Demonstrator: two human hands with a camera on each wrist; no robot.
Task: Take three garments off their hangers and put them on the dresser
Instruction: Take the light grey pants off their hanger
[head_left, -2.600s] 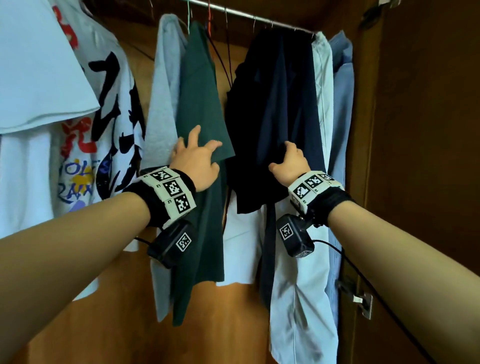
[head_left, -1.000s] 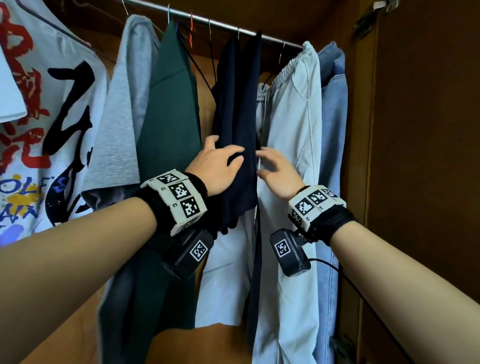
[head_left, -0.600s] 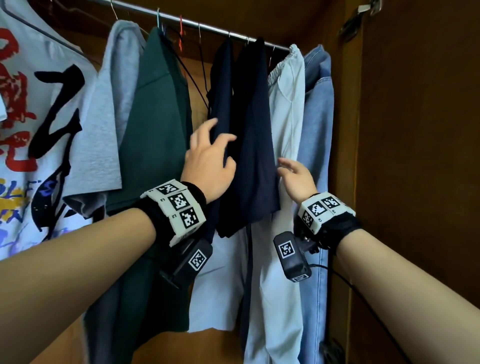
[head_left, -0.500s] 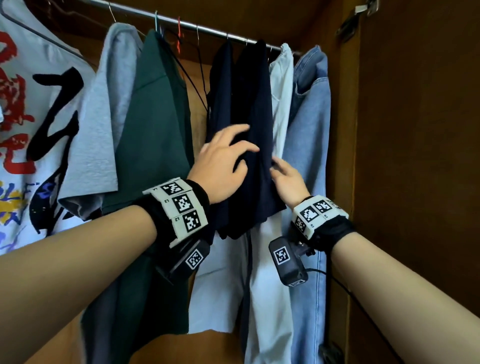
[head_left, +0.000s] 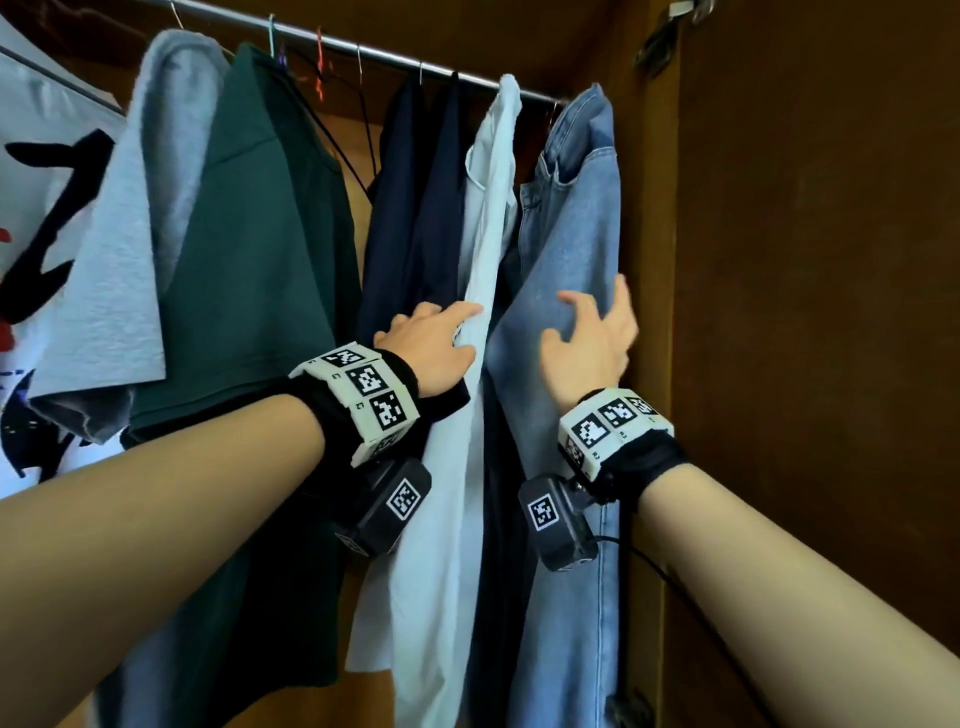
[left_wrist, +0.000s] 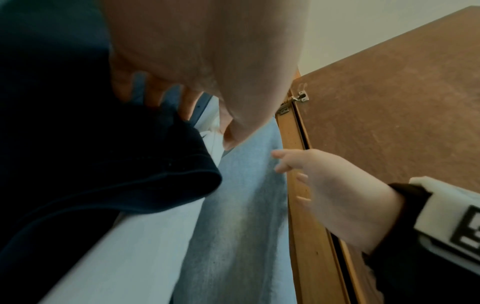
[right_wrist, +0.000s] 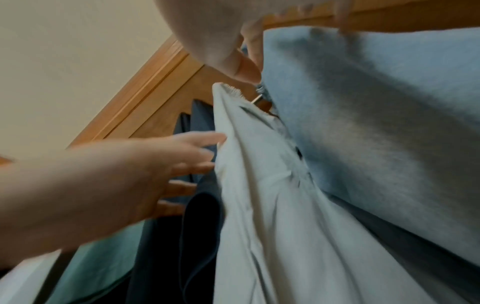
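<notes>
Several garments hang on a metal rail (head_left: 389, 56). From the right they are blue jeans (head_left: 571, 218), pale trousers (head_left: 488, 208), a navy garment (head_left: 415, 208), a green tee (head_left: 260, 234) and a grey tee (head_left: 130, 234). My left hand (head_left: 436, 338) presses straight fingers against the pale trousers' edge (right_wrist: 272, 205), with the navy cloth (left_wrist: 103, 164) behind it. My right hand (head_left: 592, 332) lies with spread fingers on the jeans (left_wrist: 246, 195), holding nothing. The hangers' hooks show at the rail; their shoulders are hidden in the cloth.
A printed white tee (head_left: 31, 208) hangs at the far left. The brown wardrobe door (head_left: 805, 312) stands just right of the jeans, its frame (left_wrist: 293, 144) close to my right hand. A gap shows on the rail between the green tee and the navy garment.
Both hands have moved right along the rail. The left went from the navy garment to the pale trousers, the right from the pale trousers to the jeans.
</notes>
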